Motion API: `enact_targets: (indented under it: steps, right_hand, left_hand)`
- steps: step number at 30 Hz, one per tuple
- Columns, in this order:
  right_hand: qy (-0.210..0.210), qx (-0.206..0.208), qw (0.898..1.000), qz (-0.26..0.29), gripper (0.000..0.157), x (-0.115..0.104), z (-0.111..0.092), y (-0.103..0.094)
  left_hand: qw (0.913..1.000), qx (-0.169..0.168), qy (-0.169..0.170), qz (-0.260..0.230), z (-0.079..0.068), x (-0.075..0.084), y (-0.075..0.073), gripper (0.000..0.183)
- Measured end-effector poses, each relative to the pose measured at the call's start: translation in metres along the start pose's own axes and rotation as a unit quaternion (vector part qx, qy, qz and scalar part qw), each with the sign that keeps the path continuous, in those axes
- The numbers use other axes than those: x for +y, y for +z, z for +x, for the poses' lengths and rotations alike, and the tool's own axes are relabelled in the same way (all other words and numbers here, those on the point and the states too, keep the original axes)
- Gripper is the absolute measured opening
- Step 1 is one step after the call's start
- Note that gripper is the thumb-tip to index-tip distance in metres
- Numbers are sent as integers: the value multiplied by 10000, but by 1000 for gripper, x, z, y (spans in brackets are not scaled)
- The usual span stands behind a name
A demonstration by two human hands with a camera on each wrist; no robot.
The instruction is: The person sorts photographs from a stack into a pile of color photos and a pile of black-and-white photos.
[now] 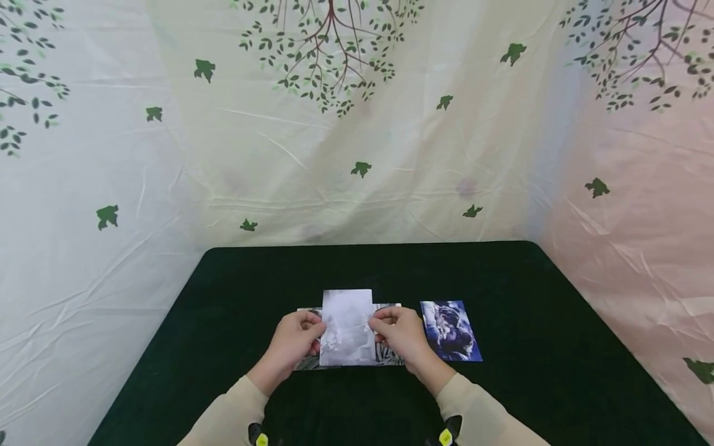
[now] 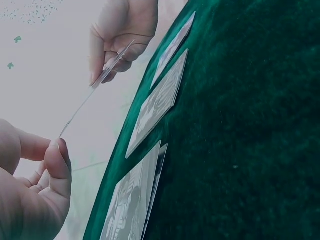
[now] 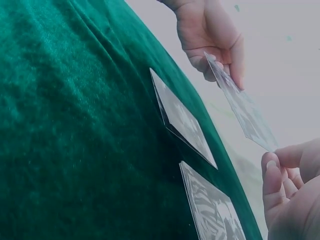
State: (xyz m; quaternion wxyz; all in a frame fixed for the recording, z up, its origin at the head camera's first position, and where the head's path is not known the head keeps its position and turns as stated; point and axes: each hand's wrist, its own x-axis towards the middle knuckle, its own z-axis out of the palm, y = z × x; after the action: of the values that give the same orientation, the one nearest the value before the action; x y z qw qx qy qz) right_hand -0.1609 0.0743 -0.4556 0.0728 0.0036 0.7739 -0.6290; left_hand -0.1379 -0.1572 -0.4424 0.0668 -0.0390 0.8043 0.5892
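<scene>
Between both hands a pale grey-white picture card (image 1: 347,328) is held upright above the table. My left hand (image 1: 291,341) pinches its left edge between thumb and fingers, and my right hand (image 1: 407,337) pinches the opposite edge. The left wrist view shows the card nearly edge-on, clear of the cloth. Under it lie a left stack of cards (image 2: 131,200) and a stack with a zebra-striped picture on top (image 3: 212,205); the head view hides much of both. Beyond my right hand lies a blue card with a tiger-like animal (image 1: 450,331).
A dark green velvet cloth covers the table (image 1: 357,409). Behind and beside it hangs a pale curtain (image 1: 312,186) printed with leaves and branches. The table's far edge (image 1: 368,246) runs close to the curtain.
</scene>
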Motion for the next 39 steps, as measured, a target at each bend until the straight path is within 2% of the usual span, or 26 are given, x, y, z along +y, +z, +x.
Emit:
enact_targets:
  steps: [12,20,27,39]
  right_hand:
    - [-69,34,9999,-144,22,0,1,20]
    - [19,-204,9997,-134,20,4,8,35]
    - [-15,-299,9990,-335,20,8,13,46]
    - [-187,-72,9965,-809,14,10,20,65]
  left_hand:
    - [9995,151,-280,32,0,-10,-14,18]
    - [9986,265,-440,108,6,-25,-24,16]
    - [9981,206,-521,248,9,-31,-32,17]
    - [9971,259,-542,476,14,-38,-39,13]
